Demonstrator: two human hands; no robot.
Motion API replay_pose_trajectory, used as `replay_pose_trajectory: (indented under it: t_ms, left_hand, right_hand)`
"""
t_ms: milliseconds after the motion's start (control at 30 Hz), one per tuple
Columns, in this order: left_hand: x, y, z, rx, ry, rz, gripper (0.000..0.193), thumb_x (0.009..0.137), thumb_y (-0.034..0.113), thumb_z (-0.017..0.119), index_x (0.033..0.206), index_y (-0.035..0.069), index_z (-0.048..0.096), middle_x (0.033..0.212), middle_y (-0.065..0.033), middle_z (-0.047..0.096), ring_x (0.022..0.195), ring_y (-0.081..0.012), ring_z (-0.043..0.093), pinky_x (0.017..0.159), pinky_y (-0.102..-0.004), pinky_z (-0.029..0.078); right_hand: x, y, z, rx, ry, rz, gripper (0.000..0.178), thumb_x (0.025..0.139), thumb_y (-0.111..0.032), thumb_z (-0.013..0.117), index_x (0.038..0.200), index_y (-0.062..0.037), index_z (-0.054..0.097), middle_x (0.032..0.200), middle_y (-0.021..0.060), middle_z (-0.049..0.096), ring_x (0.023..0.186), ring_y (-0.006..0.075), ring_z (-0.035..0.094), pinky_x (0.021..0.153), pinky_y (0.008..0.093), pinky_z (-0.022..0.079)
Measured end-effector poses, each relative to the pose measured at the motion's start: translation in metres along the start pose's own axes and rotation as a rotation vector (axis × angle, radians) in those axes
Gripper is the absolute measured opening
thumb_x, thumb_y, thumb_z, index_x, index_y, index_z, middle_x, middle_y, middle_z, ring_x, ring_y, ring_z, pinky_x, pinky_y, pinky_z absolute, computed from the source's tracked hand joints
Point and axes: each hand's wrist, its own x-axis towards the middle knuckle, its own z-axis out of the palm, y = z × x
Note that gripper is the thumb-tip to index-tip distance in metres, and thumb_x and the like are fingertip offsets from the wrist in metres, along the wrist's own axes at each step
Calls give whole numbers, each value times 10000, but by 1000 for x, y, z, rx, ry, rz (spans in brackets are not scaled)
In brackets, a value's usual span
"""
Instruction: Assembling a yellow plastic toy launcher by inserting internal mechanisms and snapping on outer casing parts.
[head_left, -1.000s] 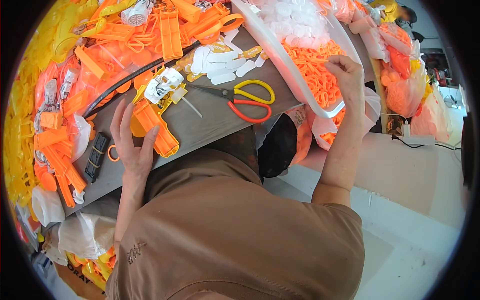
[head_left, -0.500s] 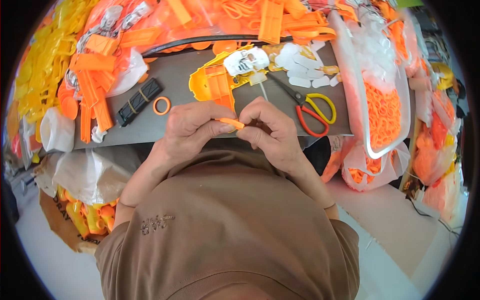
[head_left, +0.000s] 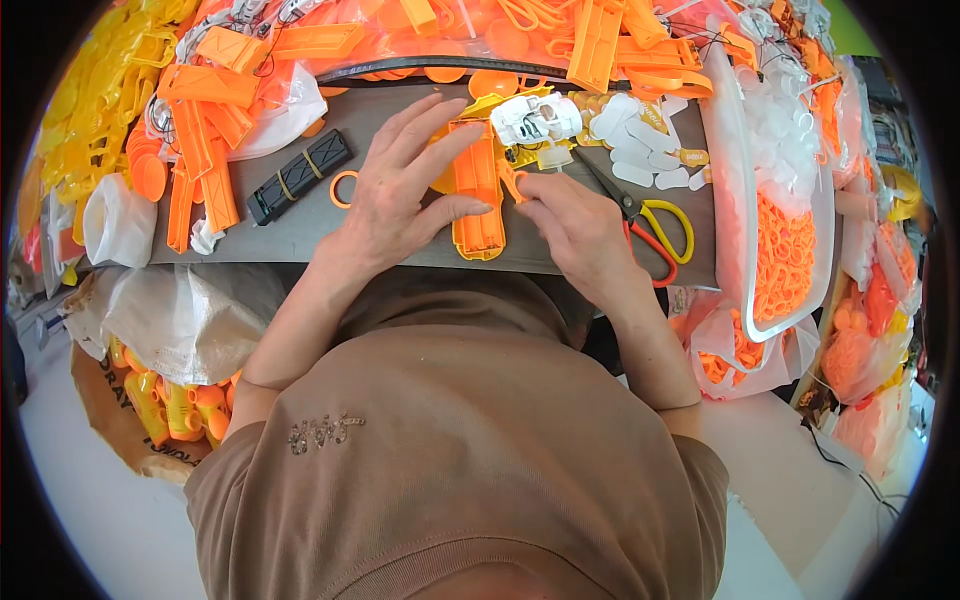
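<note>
Orange casing (head_left: 475, 172) (near table edge (head_left: 275, 255))

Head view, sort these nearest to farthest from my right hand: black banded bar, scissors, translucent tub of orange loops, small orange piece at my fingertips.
1. Small orange piece: held in the right hand.
2. Scissors: just to that hand's right.
3. Translucent tub: farther right, beyond the scissors.
4. Black banded bar: off left, past the left hand.
</note>
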Motion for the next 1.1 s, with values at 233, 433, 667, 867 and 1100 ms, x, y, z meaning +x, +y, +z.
replay_pose_trajectory:
  t_ms: [233,433,667,867,1100]
  left_hand:
    - [-1,-3,7,-46,-70,-71,592,724,251,732,1241,47,528,1316,-156,462,1192,-372,454,973,-447,402]
    - [1,-6,4,30,-103,-7,474,725,222,724,1180,154,608,1284,-174,470,1171,-380,465,969,-465,398]
    - [4,5,3,218,-149,43,312,773,208,665,1083,171,663,1248,-222,457,1145,-382,470,973,-485,370]
    - [1,6,5,236,-132,52,281,788,202,645,1064,148,662,1236,-243,454,1130,-410,467,981,-497,364]
    - [-2,5,0,114,-52,34,353,741,181,701,1085,122,650,1225,-223,478,1107,-386,490,969,-471,374]
  right_hand:
    - [5,0,4,-227,-119,31,175,819,-43,610,968,-11,525,812,139,555,731,324,589,603,401,459]
    - [17,-1,1,-343,-265,6,125,831,-76,590,885,-16,495,794,142,536,708,329,582,585,391,452]
    - [22,2,-7,-226,-319,-14,126,820,-64,600,858,-6,494,774,163,555,717,367,572,600,424,455]
    - [22,0,-2,-268,-352,-4,123,824,-49,586,869,15,492,778,172,569,705,356,587,603,431,466]
    - [24,-5,-1,-374,-413,39,133,841,-57,574,913,28,502,769,182,571,702,366,587,600,433,465]
